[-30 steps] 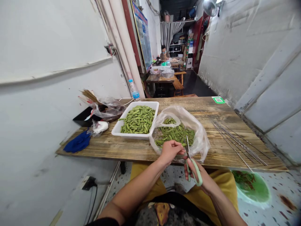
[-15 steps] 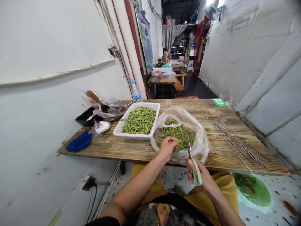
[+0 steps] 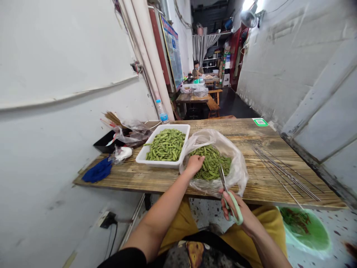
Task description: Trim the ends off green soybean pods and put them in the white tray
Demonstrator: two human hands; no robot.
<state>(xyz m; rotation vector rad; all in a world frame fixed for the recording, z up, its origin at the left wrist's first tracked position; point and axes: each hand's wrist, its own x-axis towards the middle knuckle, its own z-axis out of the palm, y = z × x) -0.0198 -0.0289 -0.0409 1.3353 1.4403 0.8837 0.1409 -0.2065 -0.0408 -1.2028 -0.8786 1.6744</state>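
Observation:
A clear plastic bag (image 3: pixel 237 163) full of green bean pods (image 3: pixel 212 165) lies on the wooden table (image 3: pixel 262 182) in front of me. My left hand (image 3: pixel 194 163) reaches into the bag's left side, fingers curled down on the pods; what it grips is hidden. My right hand (image 3: pixel 239 212) is below the table's front edge, closed on pale green scissors (image 3: pixel 228 195) whose blades point up at the bag. Left of the bag stands a white tray (image 3: pixel 145 154) heaped with more pods (image 3: pixel 166 144).
Thin metal skewers (image 3: pixel 281 172) lie on the table's right. A blue cloth (image 3: pixel 97 172), a black tray (image 3: pixel 103 143), a bag of bamboo sticks (image 3: pixel 131 130) and a water bottle (image 3: pixel 161 111) are at left. A green basin (image 3: pixel 306 229) sits on the floor. A person (image 3: pixel 197 69) sits far back.
My left hand has moved up from the bag's near edge, next to the scissors, into the pods on the bag's left side. The right hand with the scissors has dropped slightly.

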